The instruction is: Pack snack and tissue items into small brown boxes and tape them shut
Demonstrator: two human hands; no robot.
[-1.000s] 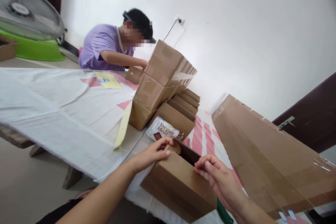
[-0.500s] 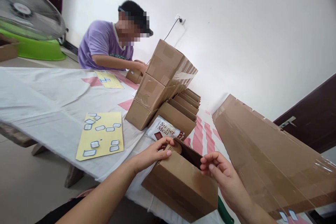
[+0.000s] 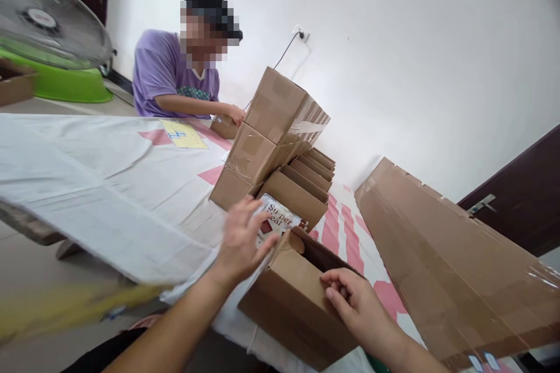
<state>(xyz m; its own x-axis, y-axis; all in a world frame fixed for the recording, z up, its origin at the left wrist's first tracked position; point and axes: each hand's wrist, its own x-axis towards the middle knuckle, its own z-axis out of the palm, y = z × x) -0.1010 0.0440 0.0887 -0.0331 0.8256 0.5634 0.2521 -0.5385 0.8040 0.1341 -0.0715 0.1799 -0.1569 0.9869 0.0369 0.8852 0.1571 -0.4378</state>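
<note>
Our left hand [image 3: 242, 239] spreads its fingers apart over the Super Meal packet [image 3: 282, 218], which lies just under their tips. We judge it light, soft and slippery, best pinched at an edge. Our right hand [image 3: 356, 306] curls its fingers tight on the stiff rim of the open box [image 3: 293, 297].

— Where is the left hand?
— The left hand [image 3: 242, 239] is at centre, palm down, fingers spread and a little blurred. Its bare forearm comes in from the near left.
— And the right?
— The right hand [image 3: 356, 309] is nearer and further right, fingers curled under, thumb pointing left.
</note>
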